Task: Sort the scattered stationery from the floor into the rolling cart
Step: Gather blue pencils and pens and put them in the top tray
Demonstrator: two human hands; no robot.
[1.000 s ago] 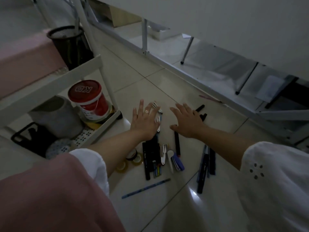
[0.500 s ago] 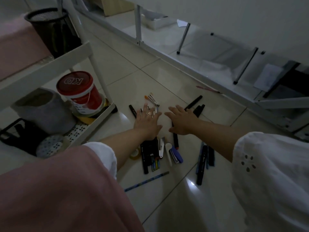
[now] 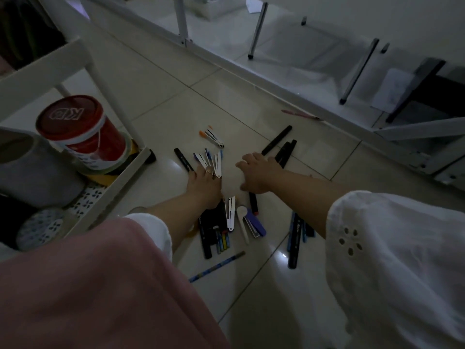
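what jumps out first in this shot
The left hand and right hand reach down among pens and markers strewn across the pale floor tiles at centre. At left, a red-lidded tub stands on the bottom shelf of the white rolling cart.

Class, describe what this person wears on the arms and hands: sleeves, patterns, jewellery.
Both sleeves are white and loose, ending above bare forearms. The right sleeve has a small flower of eyelet holes; the left sleeve looks plain. The left hand wears a ring; the right hand shows none.
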